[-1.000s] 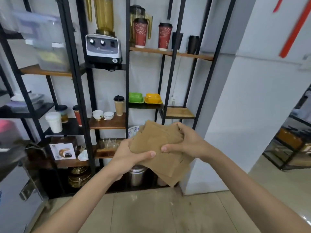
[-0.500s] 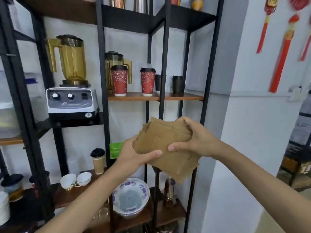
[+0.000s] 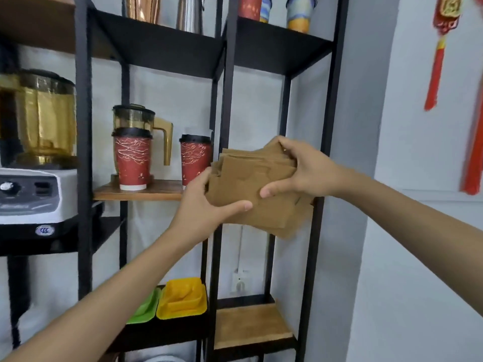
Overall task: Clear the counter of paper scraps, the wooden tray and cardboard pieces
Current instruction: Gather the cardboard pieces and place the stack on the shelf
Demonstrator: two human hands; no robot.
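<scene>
I see both hands, left hand (image 3: 201, 205) & right hand (image 3: 305, 171), gripping the cardboard pieces (image 3: 251, 189); stack tilted, long axis running down-right, far corner hidden behind shelf post (image 3: 317, 231).

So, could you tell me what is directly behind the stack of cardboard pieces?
Behind the cardboard pieces, held by both hands, stand the black shelf posts and white wall; the shelf there is covered.

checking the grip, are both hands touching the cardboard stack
Touching. The head view shows the left hand and right hand each with thumb pressed on the cardboard stack.
</scene>
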